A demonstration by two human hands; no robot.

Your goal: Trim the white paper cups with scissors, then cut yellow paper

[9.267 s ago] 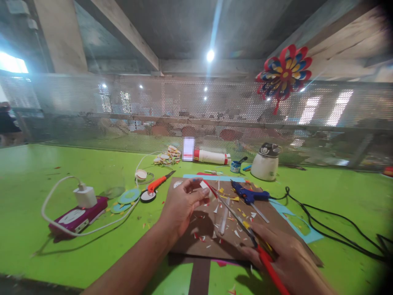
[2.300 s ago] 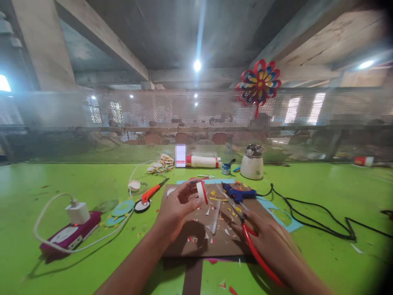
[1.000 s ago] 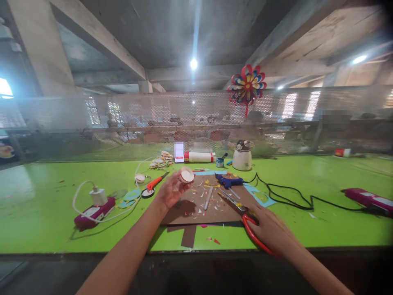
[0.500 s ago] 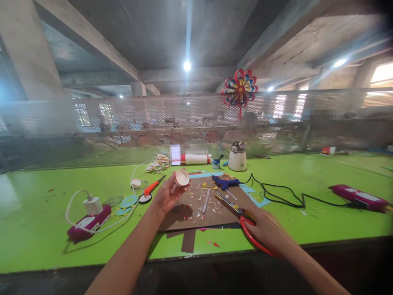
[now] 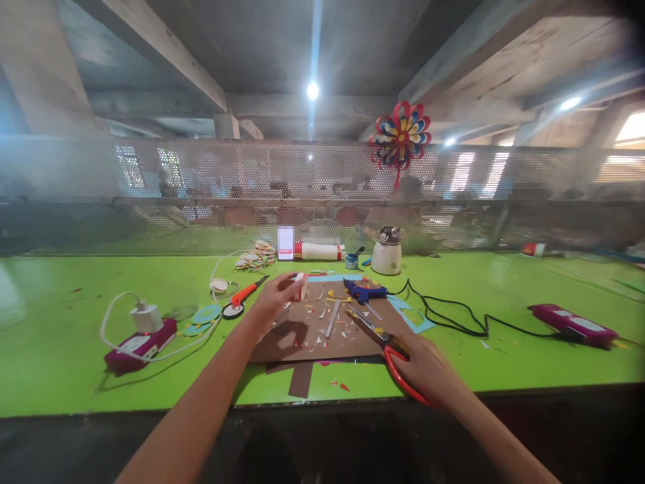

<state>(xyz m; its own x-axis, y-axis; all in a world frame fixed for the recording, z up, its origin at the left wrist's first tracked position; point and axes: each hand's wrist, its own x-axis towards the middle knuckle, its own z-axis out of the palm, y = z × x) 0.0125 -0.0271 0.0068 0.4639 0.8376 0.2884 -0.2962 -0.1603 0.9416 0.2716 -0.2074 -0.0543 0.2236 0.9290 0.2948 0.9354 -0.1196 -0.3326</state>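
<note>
Left hand pinches a small white-and-red piece, right hand grips scissors

Near the centre of the frame, the left hand has its fingers closed around the small white-and-red piece, raised above the far left part of a brown board. At lower right of centre, the right hand is wrapped round the red handles of the scissors, whose blades point to the upper left over the board. Bits of coloured paper are strewn there, around 1 pale stick. A blue glue gun lies right of the stick. Left of the board is an orange cutter; 2 purple power strips sit at the left and right of the frame.
</note>
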